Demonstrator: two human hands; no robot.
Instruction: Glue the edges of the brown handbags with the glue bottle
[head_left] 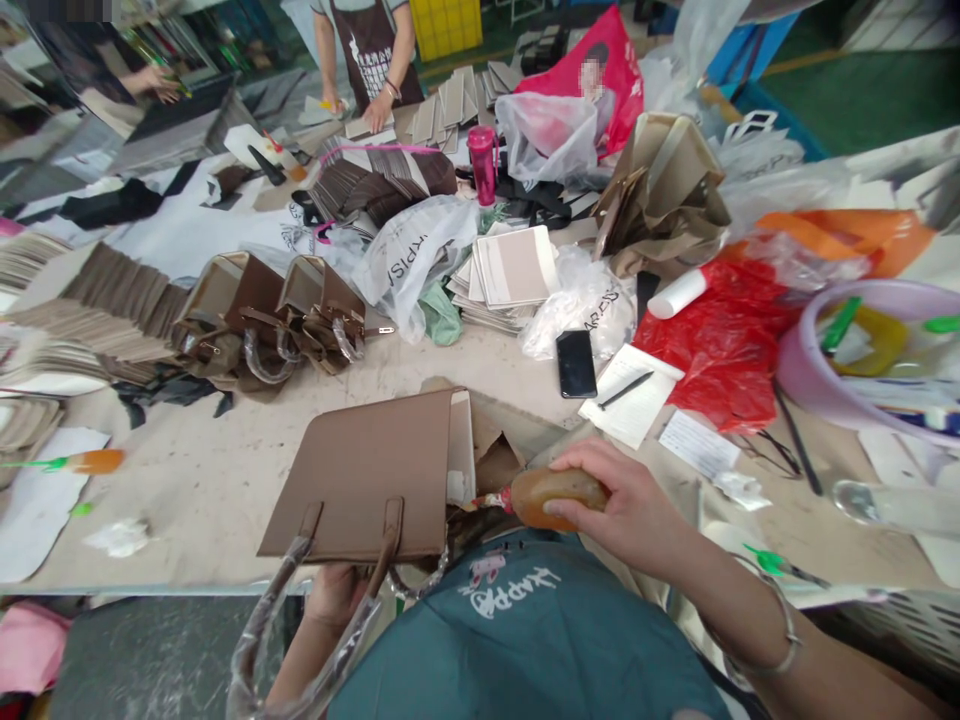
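L hand (334,595) holds handbag (367,475) from below | R hand (630,505) wrapped round glue bottle (559,497)

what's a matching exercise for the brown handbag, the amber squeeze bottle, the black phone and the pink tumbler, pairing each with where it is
Things
1. brown handbag
2. amber squeeze bottle
3. black phone
4. pink tumbler

Places
a. gripped in the right hand
b. upright far across the table, near stacked card pieces
c. held at its handle edge by the left hand
d. lying flat beside the white notepad

Pairs: 1-c, 2-a, 3-d, 4-b
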